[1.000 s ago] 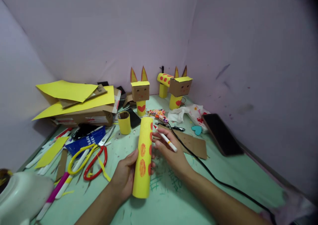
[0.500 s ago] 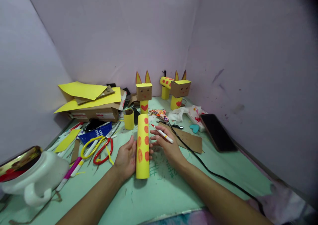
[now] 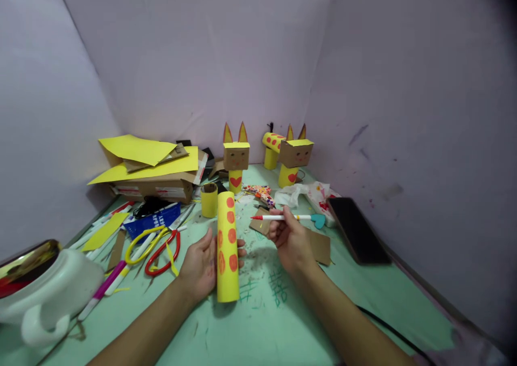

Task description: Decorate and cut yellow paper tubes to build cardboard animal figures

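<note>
Now your right hand (image 3: 293, 242) sits farther from yellow tube (image 3: 227, 247), fingers pinched round red-tipped marker (image 3: 265, 217), swung nearly level, tip toward tube but apart. Your left hand (image 3: 200, 266) still holds red-spotted tube loosely, fingers curled behind, before you at green table (image 3: 266, 328).

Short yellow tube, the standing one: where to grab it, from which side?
Likely by the upper outer wall of the short yellow tube, from above: it stands upright, open end up, and the long spotted tube looks close on its image-right side.
</note>
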`<control>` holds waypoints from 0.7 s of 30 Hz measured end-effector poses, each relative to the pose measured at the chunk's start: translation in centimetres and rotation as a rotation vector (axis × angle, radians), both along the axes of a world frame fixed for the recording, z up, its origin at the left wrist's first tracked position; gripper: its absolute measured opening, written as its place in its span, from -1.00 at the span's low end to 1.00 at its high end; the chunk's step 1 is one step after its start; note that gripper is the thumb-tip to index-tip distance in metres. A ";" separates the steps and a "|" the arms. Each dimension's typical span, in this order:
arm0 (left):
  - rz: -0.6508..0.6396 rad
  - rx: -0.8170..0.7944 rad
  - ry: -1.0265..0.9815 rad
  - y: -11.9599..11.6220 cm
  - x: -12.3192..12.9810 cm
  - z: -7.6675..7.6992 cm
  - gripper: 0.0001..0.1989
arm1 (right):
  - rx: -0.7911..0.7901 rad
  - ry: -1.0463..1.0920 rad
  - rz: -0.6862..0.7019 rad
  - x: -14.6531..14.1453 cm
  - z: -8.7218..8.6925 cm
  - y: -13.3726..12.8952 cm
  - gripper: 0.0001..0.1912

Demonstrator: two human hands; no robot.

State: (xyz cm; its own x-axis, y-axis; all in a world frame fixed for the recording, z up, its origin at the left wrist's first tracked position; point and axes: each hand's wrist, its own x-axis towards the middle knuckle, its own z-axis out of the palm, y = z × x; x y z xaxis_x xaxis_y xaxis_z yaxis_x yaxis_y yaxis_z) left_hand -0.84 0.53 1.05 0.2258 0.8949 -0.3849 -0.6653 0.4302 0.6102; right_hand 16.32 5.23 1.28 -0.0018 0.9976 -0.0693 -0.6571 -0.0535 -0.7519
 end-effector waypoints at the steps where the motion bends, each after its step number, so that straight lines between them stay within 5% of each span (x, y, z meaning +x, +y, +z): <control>1: 0.003 -0.008 0.005 0.0 0.0 0.0 -0.58 | -0.012 0.014 0.004 0.0 0.0 0.1 -0.63; 21: 0.070 -0.038 0.027 0.2 0.3 -0.3 -0.79 | -0.080 0.064 0.081 -0.3 0.9 -0.5 -0.80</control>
